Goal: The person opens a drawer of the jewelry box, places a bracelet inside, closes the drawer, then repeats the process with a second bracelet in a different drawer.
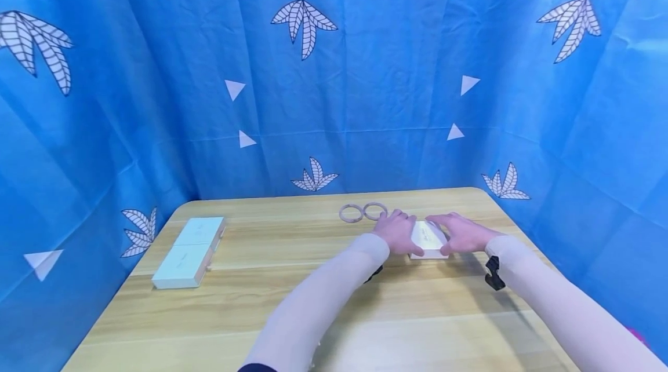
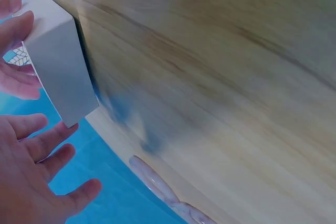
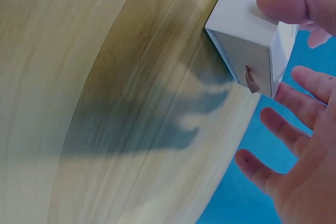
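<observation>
White box sits near the table's far right edge, tilted, w/ left hand and right hand flanking it. Both hands relaxed, fingers fairly straight, touching opposite sides. Best approach, judging by this: even pressure both sides. Two rings lie just beyond; two pale boxes by left edge.

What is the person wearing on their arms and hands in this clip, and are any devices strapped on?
Both arms are covered by snug, pale pinkish-beige sleeves that end at the wrists. The left hand and right hand are bare: no gloves, and no rings or markings that I can make out. A small black device sits under each wrist, the clearer one at the right wrist. A dark cuff edge shows at the left upper arm.
</observation>
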The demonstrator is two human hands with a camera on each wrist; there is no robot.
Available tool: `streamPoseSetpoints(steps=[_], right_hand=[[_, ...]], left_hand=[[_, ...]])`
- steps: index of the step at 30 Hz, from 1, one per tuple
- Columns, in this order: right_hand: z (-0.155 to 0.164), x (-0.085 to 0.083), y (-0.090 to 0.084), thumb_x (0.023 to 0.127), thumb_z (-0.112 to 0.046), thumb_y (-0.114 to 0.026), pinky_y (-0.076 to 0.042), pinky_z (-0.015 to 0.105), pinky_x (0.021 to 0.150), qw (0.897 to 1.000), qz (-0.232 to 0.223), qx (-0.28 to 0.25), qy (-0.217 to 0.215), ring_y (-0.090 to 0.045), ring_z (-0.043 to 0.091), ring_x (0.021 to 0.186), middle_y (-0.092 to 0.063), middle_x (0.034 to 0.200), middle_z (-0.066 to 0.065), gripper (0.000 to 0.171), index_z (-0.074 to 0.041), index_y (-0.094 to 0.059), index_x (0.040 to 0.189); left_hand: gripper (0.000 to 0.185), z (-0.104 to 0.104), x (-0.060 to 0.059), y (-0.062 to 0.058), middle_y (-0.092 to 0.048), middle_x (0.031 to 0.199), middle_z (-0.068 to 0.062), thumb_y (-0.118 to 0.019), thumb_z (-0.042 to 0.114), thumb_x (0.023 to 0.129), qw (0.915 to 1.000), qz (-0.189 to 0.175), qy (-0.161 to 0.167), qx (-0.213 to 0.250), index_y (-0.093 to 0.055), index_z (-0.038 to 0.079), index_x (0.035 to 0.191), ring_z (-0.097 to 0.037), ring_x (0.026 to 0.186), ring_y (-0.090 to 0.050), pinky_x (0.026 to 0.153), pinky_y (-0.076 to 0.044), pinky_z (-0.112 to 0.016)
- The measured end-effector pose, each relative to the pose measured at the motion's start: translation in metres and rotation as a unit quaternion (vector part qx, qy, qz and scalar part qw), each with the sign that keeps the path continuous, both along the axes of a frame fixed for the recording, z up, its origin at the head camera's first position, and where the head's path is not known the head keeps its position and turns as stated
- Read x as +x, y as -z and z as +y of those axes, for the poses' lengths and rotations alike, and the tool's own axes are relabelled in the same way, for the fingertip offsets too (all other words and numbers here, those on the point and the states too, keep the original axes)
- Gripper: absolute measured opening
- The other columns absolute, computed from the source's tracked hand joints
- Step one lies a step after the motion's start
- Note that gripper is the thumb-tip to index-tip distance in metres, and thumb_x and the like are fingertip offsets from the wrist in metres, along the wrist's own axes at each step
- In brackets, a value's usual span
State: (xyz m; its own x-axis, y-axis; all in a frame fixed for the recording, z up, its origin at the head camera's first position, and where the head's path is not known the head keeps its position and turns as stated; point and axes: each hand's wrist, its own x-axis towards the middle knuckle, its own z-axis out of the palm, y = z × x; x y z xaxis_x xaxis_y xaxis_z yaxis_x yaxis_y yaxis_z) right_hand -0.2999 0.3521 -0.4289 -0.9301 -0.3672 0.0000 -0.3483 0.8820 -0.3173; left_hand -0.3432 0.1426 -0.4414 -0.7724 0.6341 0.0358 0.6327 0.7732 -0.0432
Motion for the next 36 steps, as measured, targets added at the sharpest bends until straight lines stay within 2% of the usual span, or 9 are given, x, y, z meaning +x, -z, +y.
streamPoseSetpoints(steps=[8, 22, 30, 36], right_hand=[[0.009, -0.003, -0.002, 0.066, -0.016, -0.083, -0.051, 0.052, 0.091, 1.000, -0.007, -0.003, 0.015, -0.058, 0.031, 0.110, -0.057, 0.138, 0.026, 0.093, -0.003, -0.044, 0.150], [0.023, -0.001, 0.000, 0.065, -0.016, -0.084, -0.047, 0.057, 0.092, 0.999, -0.012, -0.002, 0.038, -0.054, 0.037, 0.115, -0.054, 0.140, 0.028, 0.095, -0.003, -0.044, 0.151], [0.027, 0.000, 0.002, 0.067, -0.014, -0.084, -0.048, 0.047, 0.086, 0.999, -0.018, -0.001, 0.039, -0.056, 0.029, 0.103, -0.058, 0.136, 0.025, 0.091, -0.005, -0.046, 0.149], [0.031, 0.001, 0.002, 0.066, -0.013, -0.083, -0.049, 0.048, 0.086, 0.999, -0.016, 0.002, 0.042, -0.056, 0.029, 0.104, -0.058, 0.135, 0.026, 0.091, -0.006, -0.046, 0.149]], left_hand=[[0.091, 0.014, -0.002, -0.001, -0.056, 0.144, 0.009, -0.066, 0.076, 0.078, 0.9999, 0.007, -0.006, 0.005, -0.044, 0.027, 0.152, -0.014, 0.134, -0.046, 0.114, -0.038, -0.047], [0.090, 0.032, 0.001, -0.001, -0.057, 0.142, 0.009, -0.067, 0.075, 0.078, 0.9999, 0.005, -0.003, 0.010, -0.045, 0.027, 0.151, -0.013, 0.132, -0.048, 0.113, -0.039, -0.046], [0.088, 0.040, 0.000, 0.005, -0.057, 0.141, 0.010, -0.066, 0.076, 0.077, 0.9999, 0.008, -0.002, 0.005, -0.047, 0.028, 0.149, -0.012, 0.133, -0.047, 0.113, -0.039, -0.046], [0.089, 0.044, 0.000, 0.009, -0.056, 0.143, 0.010, -0.065, 0.078, 0.077, 0.9999, 0.009, -0.004, 0.008, -0.047, 0.029, 0.148, -0.012, 0.136, -0.045, 0.114, -0.038, -0.046]])
